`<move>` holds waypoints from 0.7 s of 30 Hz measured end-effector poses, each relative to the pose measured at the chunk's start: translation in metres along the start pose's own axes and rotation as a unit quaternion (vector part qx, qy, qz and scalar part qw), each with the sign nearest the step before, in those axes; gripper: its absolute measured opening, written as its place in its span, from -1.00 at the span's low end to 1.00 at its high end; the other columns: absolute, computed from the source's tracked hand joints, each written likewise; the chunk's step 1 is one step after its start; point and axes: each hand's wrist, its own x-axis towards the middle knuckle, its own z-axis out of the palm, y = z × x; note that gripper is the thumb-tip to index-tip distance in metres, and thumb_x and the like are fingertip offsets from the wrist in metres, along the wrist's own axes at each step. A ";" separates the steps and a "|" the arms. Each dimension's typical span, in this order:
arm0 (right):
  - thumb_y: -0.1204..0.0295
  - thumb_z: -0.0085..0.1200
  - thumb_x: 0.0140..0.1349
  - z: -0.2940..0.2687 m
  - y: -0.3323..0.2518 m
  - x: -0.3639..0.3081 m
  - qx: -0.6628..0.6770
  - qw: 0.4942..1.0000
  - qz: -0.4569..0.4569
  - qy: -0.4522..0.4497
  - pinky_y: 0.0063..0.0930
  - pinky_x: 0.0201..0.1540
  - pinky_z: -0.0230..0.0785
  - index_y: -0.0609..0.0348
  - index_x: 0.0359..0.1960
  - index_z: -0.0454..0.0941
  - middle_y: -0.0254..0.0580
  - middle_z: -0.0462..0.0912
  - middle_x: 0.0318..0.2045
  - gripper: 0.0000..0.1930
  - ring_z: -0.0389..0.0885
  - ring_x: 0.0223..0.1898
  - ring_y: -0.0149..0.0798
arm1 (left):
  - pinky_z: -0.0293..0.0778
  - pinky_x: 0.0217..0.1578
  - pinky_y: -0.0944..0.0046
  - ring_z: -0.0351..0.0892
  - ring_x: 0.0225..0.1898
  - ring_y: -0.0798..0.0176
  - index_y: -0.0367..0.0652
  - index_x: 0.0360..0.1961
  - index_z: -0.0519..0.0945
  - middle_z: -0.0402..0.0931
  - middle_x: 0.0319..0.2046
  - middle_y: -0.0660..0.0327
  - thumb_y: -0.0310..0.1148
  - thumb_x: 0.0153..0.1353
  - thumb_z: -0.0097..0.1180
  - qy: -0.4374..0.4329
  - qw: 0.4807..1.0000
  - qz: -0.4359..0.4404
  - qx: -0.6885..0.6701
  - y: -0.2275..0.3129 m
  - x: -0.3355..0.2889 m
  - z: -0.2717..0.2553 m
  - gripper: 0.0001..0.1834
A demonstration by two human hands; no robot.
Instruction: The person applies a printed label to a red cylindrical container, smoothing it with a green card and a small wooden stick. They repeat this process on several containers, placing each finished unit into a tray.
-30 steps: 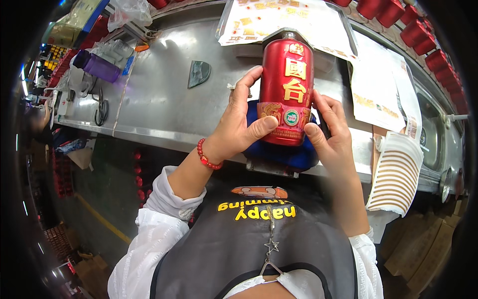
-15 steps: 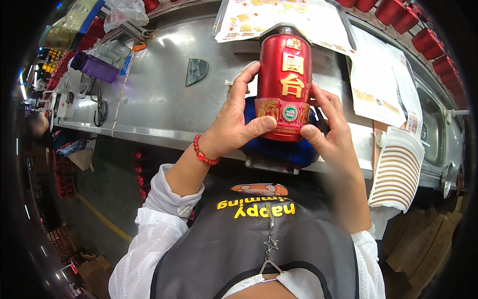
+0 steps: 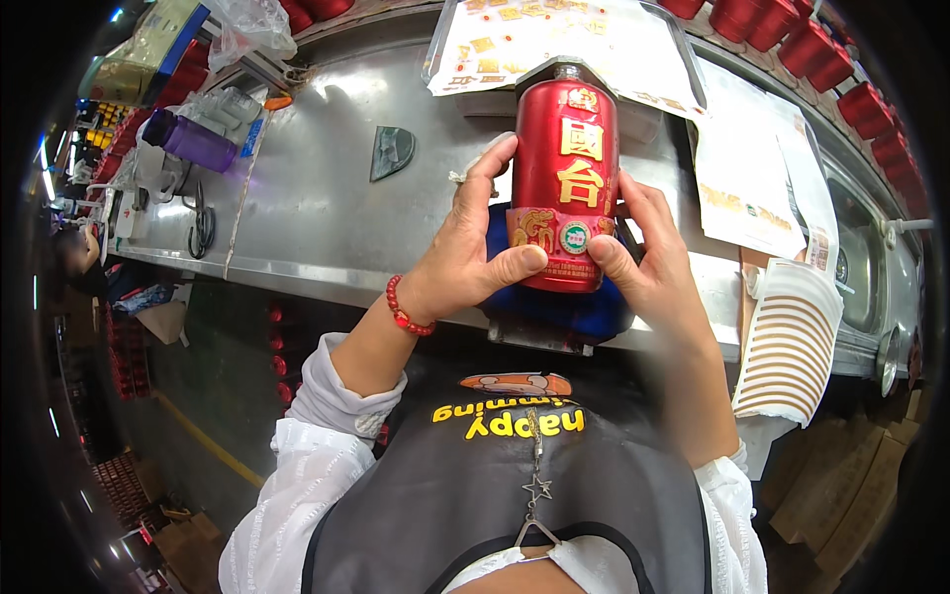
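Note:
A red bottle [image 3: 559, 148] with raised gold lettering lies in front of me, its neck pointing away. Round its lower part runs a red and gold label band [image 3: 539, 234] with a green-and-white round emblem. My left hand [image 3: 473, 233] grips the left side, thumb pressed on the band. On the opposite side my right hand [image 3: 648, 238] holds it, with the thumb on the band by the emblem. Beneath the bottle is a blue support [image 3: 554, 315], mostly hidden by the bottle and hands.
Printed gold-and-white sheets [image 3: 475, 49] lie on a tray at the back of the metal bench [image 3: 307, 178]. A striped label sheet [image 3: 789, 342] hangs at the right edge. A dark flat piece [image 3: 393, 151], a purple bottle [image 3: 190, 137] and scissors [image 3: 201, 220] lie leftward. Red bottles [image 3: 821, 54] line the back right.
The bottle has shifted slightly toward me and tilted a little, showing more of its neck end. Both hands keep their hold, and the right thumb sits slightly higher on the band.

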 end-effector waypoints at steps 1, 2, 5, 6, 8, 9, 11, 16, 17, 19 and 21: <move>-0.11 0.22 0.25 0.000 0.000 0.000 -0.006 1.000 -0.008 0.001 -0.30 0.32 0.24 0.39 0.41 0.22 0.01 0.40 0.19 -0.08 0.41 0.24 -0.16 | -0.09 0.47 0.00 -0.07 0.52 -0.11 -0.29 0.51 -0.07 -0.05 0.47 -0.16 0.25 0.18 0.27 -0.001 1.000 0.000 0.002 0.000 0.000 0.000 0.18; -0.11 0.22 0.25 0.000 0.001 0.000 0.000 1.000 -0.010 -0.002 -0.30 0.32 0.23 0.40 0.41 0.23 0.01 0.40 0.19 -0.08 0.41 0.24 -0.16 | -0.08 0.47 0.00 -0.07 0.52 -0.11 -0.29 0.51 -0.07 -0.05 0.47 -0.16 0.25 0.18 0.27 0.000 1.000 0.000 -0.002 0.001 0.000 0.001 0.18; -0.12 0.22 0.25 -0.002 0.002 0.000 0.014 1.000 -0.003 -0.008 -0.31 0.32 0.22 0.40 0.40 0.23 0.01 0.41 0.18 -0.07 0.41 0.24 -0.16 | -0.06 0.47 0.00 -0.06 0.52 -0.10 -0.28 0.51 -0.07 -0.05 0.47 -0.15 0.25 0.18 0.26 0.002 1.000 -0.001 -0.012 0.002 -0.001 0.001 0.17; -0.12 0.23 0.25 -0.002 -0.001 0.002 0.014 1.000 0.009 -0.008 -0.31 0.33 0.22 0.40 0.40 0.23 0.01 0.41 0.18 -0.07 0.41 0.23 -0.16 | -0.06 0.47 0.00 -0.06 0.52 -0.10 -0.28 0.51 -0.07 -0.04 0.47 -0.15 0.25 0.18 0.27 0.002 1.000 -0.004 -0.017 0.002 -0.001 0.000 0.18; -0.12 0.24 0.24 -0.001 -0.002 0.005 0.008 1.000 0.016 -0.005 -0.31 0.33 0.22 0.40 0.41 0.22 0.01 0.41 0.18 -0.06 0.42 0.23 -0.16 | -0.06 0.46 0.00 -0.05 0.52 -0.10 -0.28 0.51 -0.07 -0.04 0.47 -0.15 0.25 0.18 0.26 0.002 1.000 -0.003 -0.015 0.002 -0.001 0.000 0.17; -0.12 0.24 0.24 0.001 -0.002 0.006 0.000 1.000 0.012 -0.001 -0.30 0.33 0.21 0.40 0.41 0.22 0.00 0.41 0.18 -0.06 0.42 0.23 -0.15 | -0.06 0.46 0.00 -0.05 0.52 -0.10 -0.27 0.51 -0.07 -0.04 0.47 -0.15 0.25 0.19 0.26 0.001 1.000 0.001 -0.009 0.000 -0.001 0.000 0.17; -0.09 0.26 0.23 0.002 -0.002 0.006 -0.006 1.000 0.009 0.002 -0.28 0.33 0.23 0.42 0.40 0.22 0.04 0.42 0.19 -0.07 0.43 0.23 -0.12 | -0.06 0.46 0.00 -0.05 0.52 -0.10 -0.27 0.51 -0.07 -0.04 0.47 -0.14 0.25 0.19 0.26 0.000 1.000 0.005 -0.004 0.000 -0.001 0.000 0.17; -0.03 0.32 0.20 -0.005 0.003 0.003 0.068 0.997 0.022 -0.010 -0.27 0.28 0.29 0.42 0.40 0.21 0.08 0.42 0.20 -0.06 0.46 0.18 -0.10 | -0.05 0.47 0.00 -0.04 0.51 -0.09 -0.26 0.52 -0.09 -0.05 0.49 -0.09 0.25 0.21 0.24 -0.015 0.998 -0.005 -0.053 -0.003 -0.001 -0.007 0.16; -0.03 0.33 0.19 -0.006 0.004 0.002 0.063 0.998 0.015 -0.017 -0.28 0.28 0.30 0.41 0.41 0.21 0.07 0.42 0.20 -0.06 0.46 0.17 -0.12 | -0.05 0.47 0.00 -0.04 0.51 -0.09 -0.25 0.53 -0.09 -0.05 0.49 -0.09 0.25 0.21 0.23 -0.021 0.998 0.001 -0.052 -0.004 -0.001 -0.008 0.15; -0.02 0.34 0.18 -0.008 0.003 -0.001 0.053 0.998 0.003 -0.031 -0.28 0.27 0.31 0.40 0.42 0.19 0.07 0.41 0.21 -0.04 0.46 0.14 -0.14 | -0.05 0.47 0.00 -0.04 0.52 -0.08 -0.23 0.53 -0.09 -0.04 0.49 -0.07 0.24 0.23 0.23 -0.035 0.998 0.013 -0.048 -0.005 -0.002 -0.008 0.14; -0.03 0.35 0.16 -0.008 0.003 -0.001 0.015 0.999 -0.011 -0.043 -0.26 0.30 0.28 0.38 0.43 0.18 0.08 0.40 0.22 -0.02 0.44 0.19 -0.11 | -0.05 0.47 0.00 -0.03 0.52 -0.07 -0.22 0.53 -0.09 -0.03 0.49 -0.07 0.22 0.23 0.23 -0.027 0.999 0.012 -0.025 -0.004 -0.003 -0.005 0.13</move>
